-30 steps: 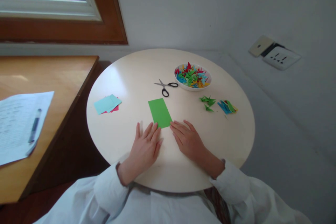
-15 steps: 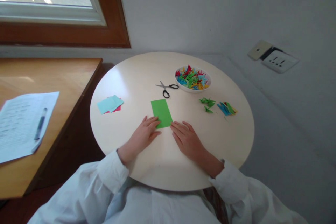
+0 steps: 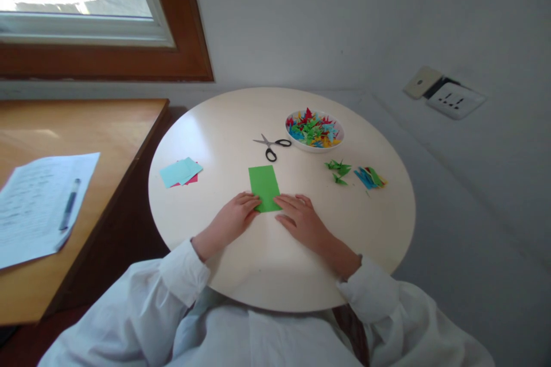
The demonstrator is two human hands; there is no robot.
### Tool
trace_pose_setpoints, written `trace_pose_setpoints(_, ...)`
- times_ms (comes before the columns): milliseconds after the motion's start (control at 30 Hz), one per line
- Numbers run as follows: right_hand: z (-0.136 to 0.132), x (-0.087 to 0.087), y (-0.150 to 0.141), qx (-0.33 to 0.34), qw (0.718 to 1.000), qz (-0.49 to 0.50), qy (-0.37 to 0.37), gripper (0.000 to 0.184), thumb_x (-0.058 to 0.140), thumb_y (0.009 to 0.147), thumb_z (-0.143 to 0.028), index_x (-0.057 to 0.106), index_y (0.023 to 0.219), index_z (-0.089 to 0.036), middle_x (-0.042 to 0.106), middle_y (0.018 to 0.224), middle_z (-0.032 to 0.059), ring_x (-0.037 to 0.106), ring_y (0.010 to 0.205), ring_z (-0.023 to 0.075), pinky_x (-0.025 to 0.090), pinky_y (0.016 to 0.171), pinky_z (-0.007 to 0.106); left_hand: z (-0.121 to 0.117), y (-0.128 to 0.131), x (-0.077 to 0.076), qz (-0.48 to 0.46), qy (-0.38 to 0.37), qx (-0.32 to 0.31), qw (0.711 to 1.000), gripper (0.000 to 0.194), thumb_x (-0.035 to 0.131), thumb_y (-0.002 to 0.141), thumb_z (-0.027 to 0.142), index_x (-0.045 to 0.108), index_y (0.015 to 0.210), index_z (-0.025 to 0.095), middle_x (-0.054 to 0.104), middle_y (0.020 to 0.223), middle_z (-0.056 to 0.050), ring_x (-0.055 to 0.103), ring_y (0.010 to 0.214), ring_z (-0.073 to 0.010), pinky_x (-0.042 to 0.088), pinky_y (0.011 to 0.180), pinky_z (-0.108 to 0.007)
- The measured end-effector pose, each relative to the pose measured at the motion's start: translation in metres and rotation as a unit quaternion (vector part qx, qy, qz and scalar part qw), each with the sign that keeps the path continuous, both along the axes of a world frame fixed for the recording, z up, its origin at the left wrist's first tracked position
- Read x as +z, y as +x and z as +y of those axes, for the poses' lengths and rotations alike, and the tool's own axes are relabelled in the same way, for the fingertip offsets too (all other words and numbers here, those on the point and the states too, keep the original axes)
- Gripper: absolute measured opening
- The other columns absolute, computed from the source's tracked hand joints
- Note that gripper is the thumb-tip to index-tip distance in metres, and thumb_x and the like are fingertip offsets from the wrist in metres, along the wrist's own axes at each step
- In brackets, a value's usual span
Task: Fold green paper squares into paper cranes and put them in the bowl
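A green rectangular paper (image 3: 264, 186) lies flat on the round cream table (image 3: 224, 126), just beyond my hands. My left hand (image 3: 235, 216) rests on the table with its fingertips curled at the paper's near left corner. My right hand (image 3: 299, 219) lies flat, fingers stretched out, touching the paper's near right corner. Neither hand has lifted the paper. Black-handled scissors (image 3: 272, 145) lie behind the paper.
A white bowl (image 3: 315, 129) of small coloured folded papers stands at the back right, with green folded pieces (image 3: 339, 170) and coloured scraps (image 3: 370, 176) beside it. Light-blue and red sheets (image 3: 181, 172) lie left. A wooden desk (image 3: 64, 132) holds printed paper and a pen (image 3: 69, 211).
My left hand has slid inward and curled its fingers at the paper's corner. My right hand has shifted slightly left onto the other corner. The paper now sits straighter.
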State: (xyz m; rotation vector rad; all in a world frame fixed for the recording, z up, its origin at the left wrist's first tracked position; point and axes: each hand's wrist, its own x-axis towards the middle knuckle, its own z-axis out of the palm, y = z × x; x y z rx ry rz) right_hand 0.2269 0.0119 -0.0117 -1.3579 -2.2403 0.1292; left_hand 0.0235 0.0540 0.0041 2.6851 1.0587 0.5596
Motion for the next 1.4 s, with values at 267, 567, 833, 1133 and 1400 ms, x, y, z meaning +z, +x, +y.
trace_pose_setpoints(267, 0.010, 0.005, -0.001, 0.010, 1.000, 0.016, 0.006, 0.019, 0.054, 0.085, -0.024, 0.062, 0.101, -0.018, 0.068, 0.101, 0.0077, 0.059, 0.097, 0.0195, 0.035, 0.087, 0.038, 0.001, 0.000, -0.009, 0.045, 0.072, -0.021, 0.996, 0.028, 0.039, 0.089, 0.017, 0.061, 0.105, 0.015, 0.065, 0.108, -0.009, 0.058, 0.102, -0.0185, 0.046, 0.094, -0.038)
trace_pose_setpoints(567, 0.015, 0.007, -0.005, 0.007, 1.000, 0.016, 0.017, 0.015, 0.052, 0.084, -0.018, 0.064, 0.094, -0.018, 0.069, 0.094, 0.0051, 0.060, 0.090, 0.0173, 0.033, 0.086, 0.037, 0.003, 0.002, -0.004, 0.035, 0.082, -0.018, 0.996, 0.028, 0.038, 0.090, 0.021, 0.061, 0.103, 0.013, 0.067, 0.099, -0.009, 0.059, 0.092, -0.0182, 0.048, 0.086, -0.033)
trace_pose_setpoints(833, 0.018, 0.008, -0.007, -0.004, 0.999, 0.045, 0.020, 0.013, 0.055, 0.082, -0.015, 0.066, 0.086, -0.019, 0.070, 0.089, 0.0042, 0.061, 0.085, 0.0171, 0.034, 0.084, 0.037, 0.002, 0.004, 0.002, 0.031, 0.053, 0.015, 0.998, 0.025, 0.041, 0.089, 0.027, 0.064, 0.093, 0.018, 0.068, 0.094, -0.006, 0.060, 0.089, -0.0194, 0.038, 0.092, -0.041)
trace_pose_setpoints(1133, 0.023, 0.022, -0.004, -0.052, 0.957, 0.275, -0.071, 0.013, 0.055, 0.075, -0.015, 0.067, 0.081, -0.019, 0.071, 0.083, 0.0054, 0.064, 0.079, 0.0182, 0.046, 0.077, 0.033, 0.004, 0.008, 0.034, -0.078, -0.027, 0.055, 0.995, 0.021, 0.044, 0.086, 0.021, 0.064, 0.080, 0.017, 0.069, 0.079, -0.005, 0.061, 0.076, -0.0184, 0.043, 0.078, -0.036)
trace_pose_setpoints(1400, 0.023, 0.053, -0.005, -0.071, 0.899, 0.412, -0.126, 0.015, 0.058, 0.074, -0.031, 0.064, 0.073, -0.017, 0.067, 0.071, 0.0030, 0.061, 0.066, 0.0157, 0.048, 0.064, 0.028, 0.000, 0.012, 0.071, -0.214, -0.171, 0.105, 0.956, 0.022, 0.046, 0.082, 0.026, 0.064, 0.074, 0.016, 0.069, 0.074, -0.004, 0.061, 0.065, -0.0153, 0.044, 0.054, -0.022)
